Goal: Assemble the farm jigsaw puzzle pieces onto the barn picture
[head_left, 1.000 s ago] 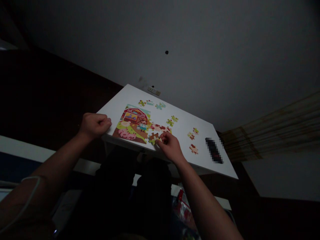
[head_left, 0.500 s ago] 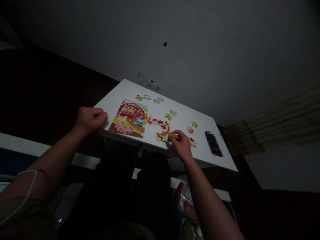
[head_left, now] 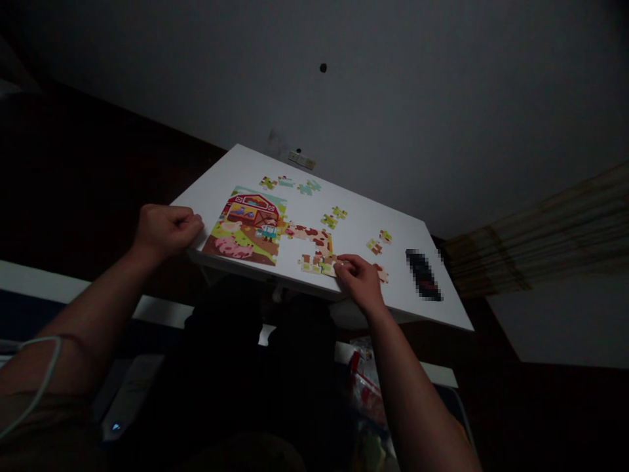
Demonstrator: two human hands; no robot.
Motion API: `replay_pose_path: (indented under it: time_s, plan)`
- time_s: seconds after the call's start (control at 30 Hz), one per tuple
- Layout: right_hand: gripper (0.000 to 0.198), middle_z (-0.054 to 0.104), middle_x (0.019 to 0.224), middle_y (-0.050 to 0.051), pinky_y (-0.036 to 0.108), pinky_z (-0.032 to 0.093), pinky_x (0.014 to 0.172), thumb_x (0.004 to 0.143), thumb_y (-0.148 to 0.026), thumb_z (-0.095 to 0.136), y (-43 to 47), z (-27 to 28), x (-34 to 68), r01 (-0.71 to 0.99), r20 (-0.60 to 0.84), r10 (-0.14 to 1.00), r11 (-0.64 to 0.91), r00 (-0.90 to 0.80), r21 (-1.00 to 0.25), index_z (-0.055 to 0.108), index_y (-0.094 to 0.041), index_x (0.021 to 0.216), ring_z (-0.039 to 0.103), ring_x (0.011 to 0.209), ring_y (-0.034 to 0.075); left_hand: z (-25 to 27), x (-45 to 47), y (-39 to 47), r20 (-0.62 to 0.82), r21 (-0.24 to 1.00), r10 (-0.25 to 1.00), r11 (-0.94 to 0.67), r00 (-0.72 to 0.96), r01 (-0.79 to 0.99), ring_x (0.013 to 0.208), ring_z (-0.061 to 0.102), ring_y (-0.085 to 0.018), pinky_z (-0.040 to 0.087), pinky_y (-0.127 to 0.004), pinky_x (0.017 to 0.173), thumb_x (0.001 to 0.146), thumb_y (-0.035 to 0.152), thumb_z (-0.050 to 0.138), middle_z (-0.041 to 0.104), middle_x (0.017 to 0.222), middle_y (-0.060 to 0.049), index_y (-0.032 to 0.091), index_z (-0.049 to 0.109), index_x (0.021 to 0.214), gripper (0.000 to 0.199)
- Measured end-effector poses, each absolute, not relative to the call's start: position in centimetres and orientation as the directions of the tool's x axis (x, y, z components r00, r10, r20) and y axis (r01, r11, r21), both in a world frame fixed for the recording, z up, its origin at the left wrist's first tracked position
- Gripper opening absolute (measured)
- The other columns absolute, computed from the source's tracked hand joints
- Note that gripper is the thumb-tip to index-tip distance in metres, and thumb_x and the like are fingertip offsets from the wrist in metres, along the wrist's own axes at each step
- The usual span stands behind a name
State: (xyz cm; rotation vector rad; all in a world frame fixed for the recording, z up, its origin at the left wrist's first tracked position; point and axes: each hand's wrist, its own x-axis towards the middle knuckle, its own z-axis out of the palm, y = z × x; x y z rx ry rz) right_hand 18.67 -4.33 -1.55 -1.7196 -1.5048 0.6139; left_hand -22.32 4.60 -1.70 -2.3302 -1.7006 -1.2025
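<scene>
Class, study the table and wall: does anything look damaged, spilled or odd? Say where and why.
A dark object at the right end of the table looks odd: it appears as coarse blocks, so I cannot tell what it is. A smudge marks the wall near the socket. Nothing looks spilled around the puzzle.

Dim overall, the white tabletop (head_left: 351,240) stands brightest, a dark object (head_left: 423,275) pixelated.

A curtain (head_left: 511,246) and a wall socket (head_left: 301,160) suggest a home.
</scene>
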Motion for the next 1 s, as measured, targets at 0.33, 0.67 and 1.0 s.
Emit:
replay_pose_path:
  time_s: [0.33, 0.67, 1.0]
  plan:
    - [0.034, 0.066, 0.08, 0.004, 0.031, 0.044, 0.065, 0.083, -0.041, 0.053, -4.46, -1.4, 18.3, 0.729, 0.166, 0.982, 0.052, 0.086, -0.682, 0.069, -0.021, 0.104, 0.058, 0.072, 0.019, -1.68, -22.17, 4.64, 0.567, 0.397, 0.817, -0.385, 0.107, 0.833, 0.044, 0.027, -0.006, 0.023, -0.021, 0.047, 0.073, 0.031, 0.052, 0.026, 0.043, 0.005, 0.017, 0.034, 0.043, 0.037]
    - [0.029, 0.067, 0.086, 0.004, 0.033, 0.045, 0.073, 0.085, -0.043, 0.054, -4.58, -1.39, 17.96, 0.786, 0.225, 0.974, 0.112, 0.035, -0.608, 0.069, -0.024, 0.102, 0.059, 0.079, 0.021, -1.56, -22.09, 4.63, 0.555, 0.389, 0.824, -0.38, 0.115, 0.84, 0.045, 0.027, -0.007, 0.024, -0.022, 0.048, 0.073, 0.033, 0.052, 0.028, 0.043, 0.004, 0.017, 0.036, 0.043, 0.038]
    - [0.033, 0.065, 0.083, 0.003, 0.033, 0.043, 0.07, 0.087, -0.046, 0.052, -4.7, -1.14, 17.97, 0.81, 0.189, 0.981, 0.083, 0.035, -0.581, 0.065, -0.024, 0.107, 0.058, 0.078, 0.021, -1.92, -22.61, 5.07, 0.572, 0.403, 0.815, -0.383, 0.098, 0.831, 0.044, 0.028, -0.007, 0.024, -0.022, 0.048, 0.072, 0.033, 0.054, 0.027, 0.042, 0.005, 0.017, 0.035, 0.043, 0.037]
